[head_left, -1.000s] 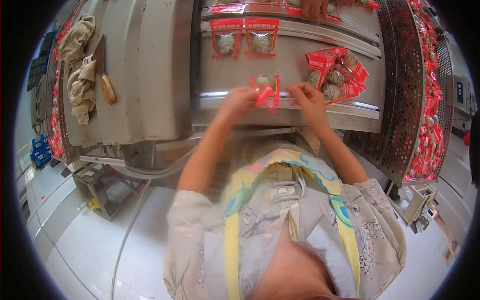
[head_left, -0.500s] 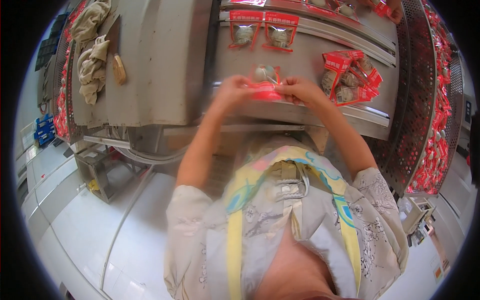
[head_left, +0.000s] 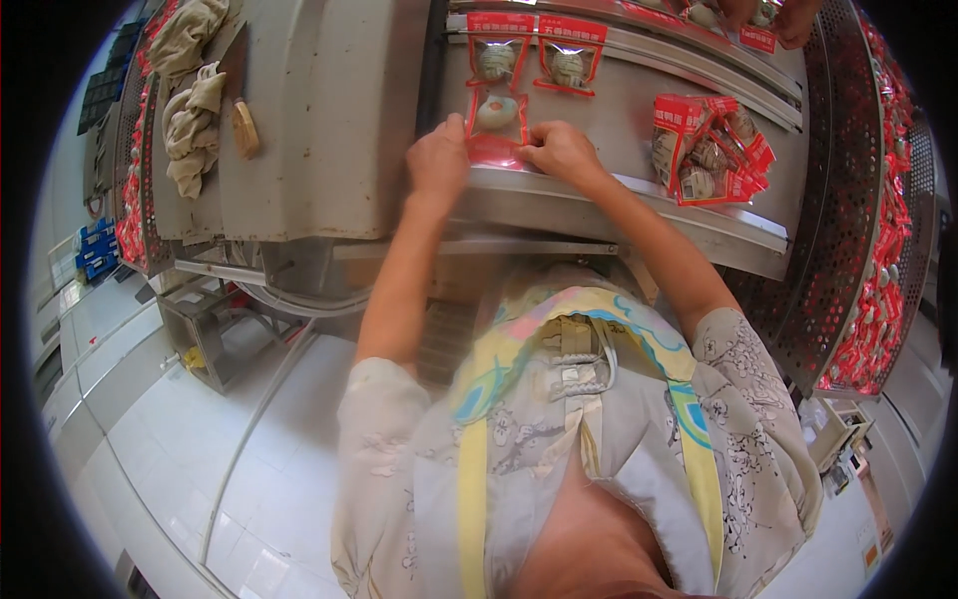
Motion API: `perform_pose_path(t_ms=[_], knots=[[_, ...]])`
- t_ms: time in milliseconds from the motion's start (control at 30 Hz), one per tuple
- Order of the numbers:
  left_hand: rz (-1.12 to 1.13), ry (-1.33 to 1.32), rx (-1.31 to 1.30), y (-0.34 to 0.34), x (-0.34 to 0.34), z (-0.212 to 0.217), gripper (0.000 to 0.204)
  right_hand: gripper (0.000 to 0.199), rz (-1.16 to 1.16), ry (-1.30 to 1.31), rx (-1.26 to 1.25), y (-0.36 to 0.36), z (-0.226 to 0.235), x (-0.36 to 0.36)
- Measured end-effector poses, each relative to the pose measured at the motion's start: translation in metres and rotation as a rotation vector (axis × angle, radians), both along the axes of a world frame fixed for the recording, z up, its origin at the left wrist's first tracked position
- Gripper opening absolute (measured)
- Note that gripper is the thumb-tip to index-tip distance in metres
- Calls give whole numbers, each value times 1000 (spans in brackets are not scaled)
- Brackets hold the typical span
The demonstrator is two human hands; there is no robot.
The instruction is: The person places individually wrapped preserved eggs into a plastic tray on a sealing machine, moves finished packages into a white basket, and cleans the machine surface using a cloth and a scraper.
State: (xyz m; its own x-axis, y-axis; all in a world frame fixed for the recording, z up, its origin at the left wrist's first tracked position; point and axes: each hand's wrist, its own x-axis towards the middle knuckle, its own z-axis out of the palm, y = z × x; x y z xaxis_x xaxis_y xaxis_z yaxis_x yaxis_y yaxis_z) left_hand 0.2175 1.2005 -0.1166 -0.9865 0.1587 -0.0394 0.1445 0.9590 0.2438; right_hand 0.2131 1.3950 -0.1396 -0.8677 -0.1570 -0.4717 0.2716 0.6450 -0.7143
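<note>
A clear pouch with a red band [head_left: 498, 147] and a pale egg-shaped item inside lies on the metal work surface in front of me. My left hand [head_left: 440, 162] is closed at the pouch's near left corner. At its near right corner my right hand [head_left: 561, 153] pinches the edge between thumb and fingers. Just beyond are two similar red-and-clear pouches, a left one [head_left: 497, 62] and a right one [head_left: 568, 67], side by side along a metal rail. To the right of my right hand lies a heap of filled pouches [head_left: 710, 155].
Another person's hands [head_left: 783, 20] handle pouches at the far right. Perforated metal bins flank the workplace, the right one [head_left: 820, 200] full of red pouches. On the left metal top lie a wooden-handled knife [head_left: 244, 130] and crumpled cloths [head_left: 193, 130]. A metal rail [head_left: 639, 190] edges my side.
Both hands have moved a little left and away from me with the pouch, which now lies flatter, close to the two beyond it. The view has shifted slightly.
</note>
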Motion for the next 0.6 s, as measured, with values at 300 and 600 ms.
perform_pose_path(t_ms=[300, 600], knots=[[119, -226, -15, 8, -5, 11, 31, 31, 139, -227, -160, 11, -18, -17], [10, 52, -33, 12, 18, 25, 31, 33, -7, 529, 143, 34, 25, 3]])
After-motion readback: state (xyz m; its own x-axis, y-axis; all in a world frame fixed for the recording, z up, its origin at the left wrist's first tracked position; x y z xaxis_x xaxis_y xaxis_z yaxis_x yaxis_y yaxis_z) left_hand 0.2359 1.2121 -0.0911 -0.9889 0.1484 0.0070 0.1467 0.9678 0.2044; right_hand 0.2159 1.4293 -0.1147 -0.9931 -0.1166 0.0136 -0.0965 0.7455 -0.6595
